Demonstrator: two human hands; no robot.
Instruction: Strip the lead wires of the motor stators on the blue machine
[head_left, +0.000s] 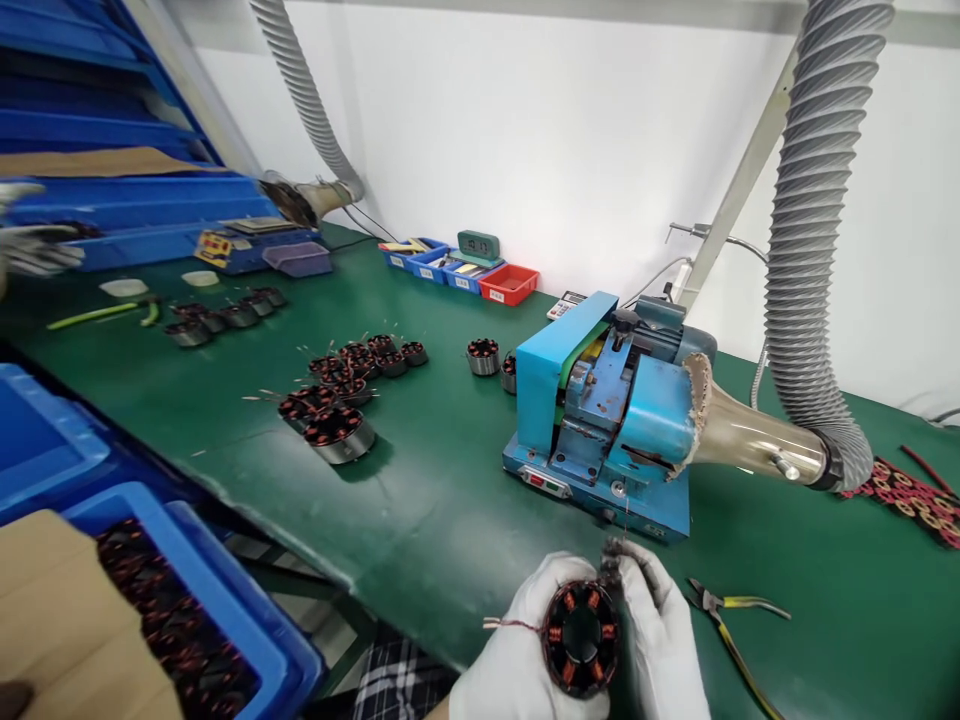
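Round black stator ring wound with copper coils (581, 637) sits pinched between my white-gloved left hand (525, 650) and right hand (660, 640), whose fingers twist its thin wire lead beside the blue metal machine (600, 420).

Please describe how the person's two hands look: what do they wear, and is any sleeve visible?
Both the left hand and the right hand wear plain white fabric gloves without any visible marking. The right glove's fingertips look grey and soiled. The picture's lower edge cuts off the wrists, so no sleeve shows.

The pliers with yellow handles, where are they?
In the head view, the pliers lie on the green table, just right of the right hand, in front of the blue machine.
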